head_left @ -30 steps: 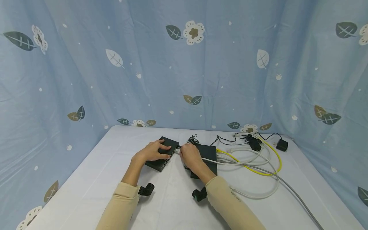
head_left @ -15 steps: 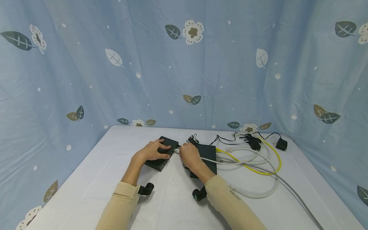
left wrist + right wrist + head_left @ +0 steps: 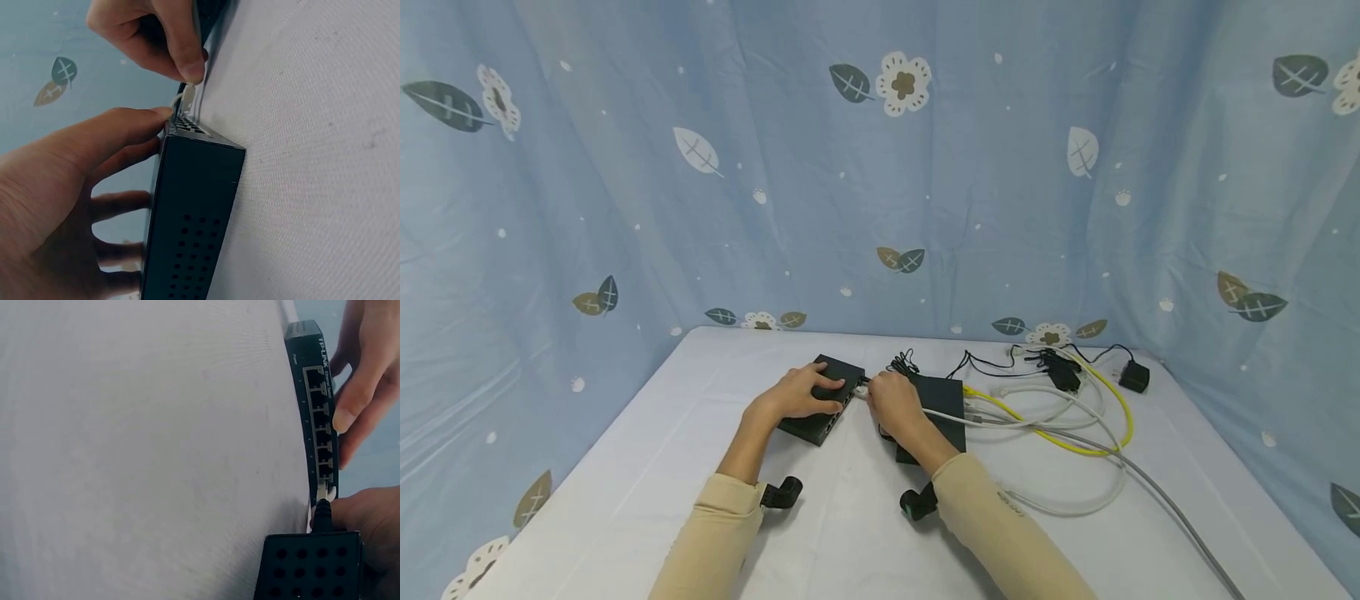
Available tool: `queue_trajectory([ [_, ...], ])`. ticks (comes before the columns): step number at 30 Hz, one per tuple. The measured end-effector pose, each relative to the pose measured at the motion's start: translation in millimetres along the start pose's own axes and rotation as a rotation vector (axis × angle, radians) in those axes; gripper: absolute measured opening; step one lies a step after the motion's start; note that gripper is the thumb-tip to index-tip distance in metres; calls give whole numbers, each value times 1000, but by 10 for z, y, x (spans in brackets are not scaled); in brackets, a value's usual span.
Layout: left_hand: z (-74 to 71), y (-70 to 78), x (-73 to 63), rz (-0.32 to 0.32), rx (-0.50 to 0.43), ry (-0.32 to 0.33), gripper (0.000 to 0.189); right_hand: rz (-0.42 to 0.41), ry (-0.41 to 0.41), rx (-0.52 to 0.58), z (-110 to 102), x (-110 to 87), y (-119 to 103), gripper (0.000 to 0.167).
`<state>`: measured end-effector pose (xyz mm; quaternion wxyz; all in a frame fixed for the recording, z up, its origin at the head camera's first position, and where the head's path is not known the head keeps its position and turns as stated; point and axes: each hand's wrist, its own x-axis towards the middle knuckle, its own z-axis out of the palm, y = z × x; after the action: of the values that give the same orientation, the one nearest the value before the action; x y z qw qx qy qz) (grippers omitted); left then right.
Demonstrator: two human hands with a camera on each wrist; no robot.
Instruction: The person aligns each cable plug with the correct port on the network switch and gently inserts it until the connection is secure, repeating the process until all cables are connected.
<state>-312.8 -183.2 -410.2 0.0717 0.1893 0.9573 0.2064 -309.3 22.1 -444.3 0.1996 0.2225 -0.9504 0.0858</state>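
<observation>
A black network switch lies angled on the white table, and its row of ports faces right. Across its top rests my left hand, fingers spread and fairly straight, with the thumb at the port-side edge. My right hand pinches the pale plug of a white network cable between thumb and fingertips. That plug sits at the end port of the switch in the right wrist view. A black power lead meets the same side near the far corner.
A second black switch lies partly under my right forearm, with yellow and grey cables running right. Black power adapters and loose white cable loops lie at the right. A patterned blue curtain hangs behind.
Both hands keep their places on the switch and the plug. The head view shifts only slightly.
</observation>
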Motion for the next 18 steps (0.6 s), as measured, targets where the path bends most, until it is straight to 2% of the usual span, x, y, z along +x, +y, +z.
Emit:
queue_trajectory([
  [4,-7,14,0,-3,-3,-1,52,-8,-29,-17,-5,3,5,13],
  [12,-11,26,-1,-4,-1,2,52,-28,31,-22,-14,8,15,16],
  [18,-10,18,2,-11,-4,-5,52,-16,12,-29,4,6,10,15],
])
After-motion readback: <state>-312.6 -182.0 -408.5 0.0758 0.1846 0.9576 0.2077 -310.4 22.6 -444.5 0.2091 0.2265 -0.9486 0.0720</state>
